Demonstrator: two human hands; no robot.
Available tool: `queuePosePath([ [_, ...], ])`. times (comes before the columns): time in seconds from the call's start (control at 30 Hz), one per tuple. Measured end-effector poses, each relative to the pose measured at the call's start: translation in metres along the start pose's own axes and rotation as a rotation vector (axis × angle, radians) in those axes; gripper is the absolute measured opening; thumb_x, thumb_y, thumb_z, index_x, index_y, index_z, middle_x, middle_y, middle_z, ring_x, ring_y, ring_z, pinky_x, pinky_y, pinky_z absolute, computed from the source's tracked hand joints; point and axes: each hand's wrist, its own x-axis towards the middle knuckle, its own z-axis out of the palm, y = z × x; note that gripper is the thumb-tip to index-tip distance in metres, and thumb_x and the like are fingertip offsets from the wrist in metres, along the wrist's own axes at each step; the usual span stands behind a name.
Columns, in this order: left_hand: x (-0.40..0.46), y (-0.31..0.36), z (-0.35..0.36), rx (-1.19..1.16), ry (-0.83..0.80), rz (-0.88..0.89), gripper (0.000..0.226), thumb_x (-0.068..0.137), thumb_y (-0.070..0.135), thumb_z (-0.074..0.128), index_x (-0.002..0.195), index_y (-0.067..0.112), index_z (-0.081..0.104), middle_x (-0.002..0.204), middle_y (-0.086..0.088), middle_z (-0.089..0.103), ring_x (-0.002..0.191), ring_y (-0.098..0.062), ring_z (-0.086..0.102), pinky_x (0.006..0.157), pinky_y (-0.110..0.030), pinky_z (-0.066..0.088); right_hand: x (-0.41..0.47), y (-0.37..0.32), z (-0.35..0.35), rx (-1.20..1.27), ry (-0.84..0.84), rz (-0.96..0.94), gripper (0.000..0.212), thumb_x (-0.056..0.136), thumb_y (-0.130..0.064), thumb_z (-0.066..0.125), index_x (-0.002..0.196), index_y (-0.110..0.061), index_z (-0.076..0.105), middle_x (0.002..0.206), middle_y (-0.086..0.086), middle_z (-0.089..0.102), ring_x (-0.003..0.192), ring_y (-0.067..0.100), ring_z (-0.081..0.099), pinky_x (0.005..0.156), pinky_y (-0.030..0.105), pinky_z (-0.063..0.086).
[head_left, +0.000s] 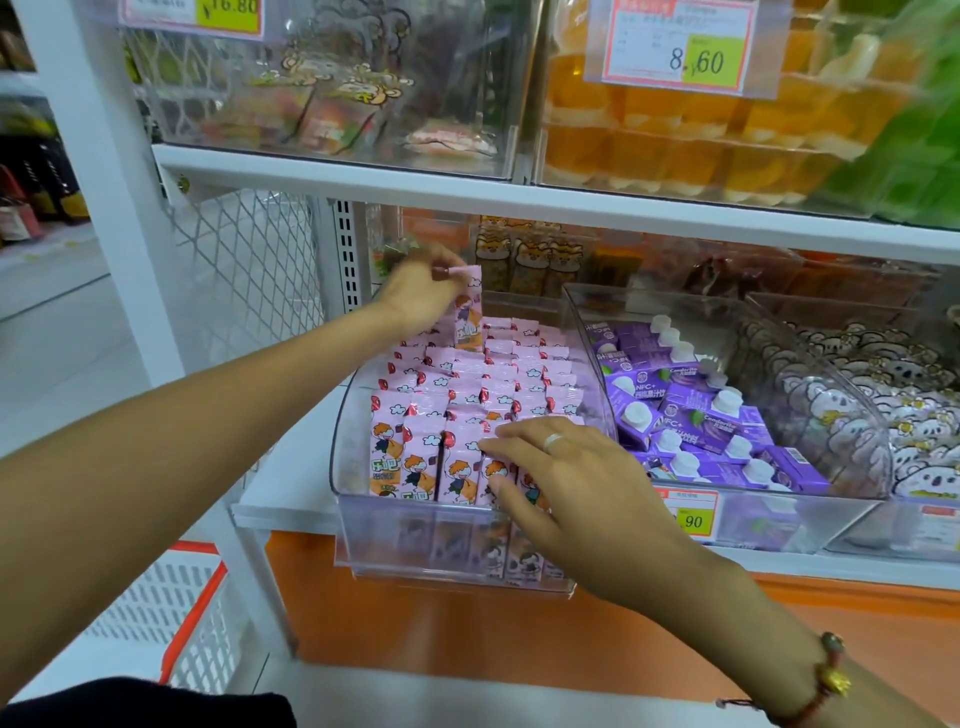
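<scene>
A clear plastic bin (358, 506) on the white shelf holds several rows of pink snack packets (498, 384) with cartoon figures, standing upright. My left hand (423, 293) is at the bin's back and pinches the top of one pink packet (469, 317), which sits raised above the rows. My right hand (561, 483), with a ring on one finger, lies at the front row with fingers spread and fairly straight, touching the packet tops.
To the right stands a clear bin of purple drink cartons (691, 421), then a bin of koala-print packets (883, 415). The upper shelf (467, 195) carries clear bins of sweets and orange jelly cups. A white and orange basket (176, 613) sits low left.
</scene>
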Motion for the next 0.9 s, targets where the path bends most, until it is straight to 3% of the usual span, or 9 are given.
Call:
queuePosePath([
  [0.1, -0.023, 0.015, -0.003, -0.356, 0.229, -0.047, 0.017, 0.099, 0.015, 0.048, 0.111, 0.004, 0.054, 0.109, -0.007, 0.062, 0.083, -0.004, 0.059, 0.06, -0.004, 0.047, 0.0, 0.0, 0.0, -0.009, 0.012, -0.01, 0.041, 0.1, -0.042, 0.032, 0.137, -0.031, 0.046, 0.139, -0.011, 0.048, 0.128, 0.009, 0.038, 0.101, 0.025, 0.027],
  [0.2, -0.05, 0.027, -0.011, -0.463, 0.476, -0.022, 0.004, 0.099, 0.012, 0.048, 0.102, 0.011, 0.05, 0.097, -0.001, 0.063, 0.082, -0.004, 0.059, 0.066, -0.006, 0.044, 0.0, 0.0, 0.002, -0.009, 0.034, -0.026, 0.04, 0.1, -0.041, 0.034, 0.136, -0.031, 0.047, 0.138, -0.011, 0.048, 0.128, 0.01, 0.038, 0.1, 0.024, 0.026],
  [0.3, -0.084, 0.037, -0.021, -0.536, 0.558, 0.004, 0.002, 0.099, 0.013, 0.049, 0.1, 0.012, 0.05, 0.087, 0.005, 0.06, 0.073, 0.002, 0.056, 0.067, -0.01, 0.043, 0.001, -0.002, 0.003, 0.0, 0.08, -0.027, 0.04, 0.099, -0.04, 0.038, 0.137, -0.029, 0.046, 0.139, -0.01, 0.047, 0.129, 0.009, 0.037, 0.099, 0.021, 0.023],
  [0.5, -0.158, 0.046, -0.022, -0.685, 0.451, -0.007, 0.008, 0.095, 0.023, 0.057, 0.096, 0.028, 0.063, 0.082, 0.015, 0.071, 0.074, 0.007, 0.063, 0.063, -0.007, 0.046, 0.0, -0.022, -0.003, 0.551, 0.231, 0.162, 0.067, 0.086, -0.062, 0.041, 0.145, -0.034, 0.025, 0.137, -0.025, 0.03, 0.126, -0.011, 0.024, 0.095, -0.005, 0.012],
  [0.6, -0.171, 0.048, -0.018, -0.72, 0.347, -0.037, 0.009, 0.091, 0.024, 0.062, 0.095, 0.028, 0.068, 0.088, 0.012, 0.073, 0.084, 0.0, 0.067, 0.071, -0.015, 0.051, 0.0, -0.032, -0.008, 0.698, 0.204, 0.148, 0.06, 0.086, -0.062, 0.047, 0.139, -0.037, 0.035, 0.132, -0.026, 0.042, 0.123, -0.007, 0.038, 0.1, 0.009, 0.031],
  [0.67, -0.173, 0.048, -0.016, -0.71, 0.26, -0.054, 0.009, 0.09, 0.025, 0.064, 0.096, 0.027, 0.07, 0.093, 0.008, 0.074, 0.09, -0.005, 0.068, 0.079, -0.024, 0.052, 0.001, -0.036, -0.013, 0.759, 0.178, 0.147, 0.04, 0.09, -0.045, 0.054, 0.127, -0.029, 0.05, 0.115, -0.013, 0.058, 0.107, 0.008, 0.054, 0.091, 0.034, 0.048],
  [0.7, -0.174, 0.047, -0.015, -0.695, 0.218, -0.056, 0.01, 0.089, 0.027, 0.064, 0.097, 0.028, 0.071, 0.096, 0.008, 0.073, 0.094, -0.006, 0.068, 0.083, -0.027, 0.051, 0.001, -0.037, -0.015, 0.814, 0.16, 0.163, 0.03, 0.092, -0.036, 0.055, 0.119, -0.026, 0.055, 0.104, -0.008, 0.061, 0.098, 0.012, 0.058, 0.084, 0.037, 0.052],
  [0.8, -0.175, 0.042, -0.012, -0.647, 0.111, -0.066, 0.02, 0.088, 0.03, 0.063, 0.107, 0.034, 0.068, 0.109, 0.018, 0.07, 0.106, 0.003, 0.062, 0.096, -0.028, 0.048, 0.002, -0.036, -0.018, 1.126, 0.126, 0.288, 0.006, 0.094, -0.02, 0.054, 0.092, -0.025, 0.057, 0.081, 0.001, 0.058, 0.078, 0.008, 0.057, 0.067, 0.014, 0.05],
  [0.9, -0.176, 0.037, -0.007, -0.546, 0.031, -0.052, 0.03, 0.089, 0.015, 0.064, 0.107, 0.038, 0.065, 0.108, 0.022, 0.067, 0.1, 0.008, 0.062, 0.09, -0.021, 0.05, 0.002, -0.032, -0.016, 1.246, 0.099, 0.394, 0.007, 0.094, -0.024, 0.054, 0.099, -0.024, 0.06, 0.076, -0.013, 0.064, 0.078, 0.01, 0.06, 0.073, 0.027, 0.054],
])
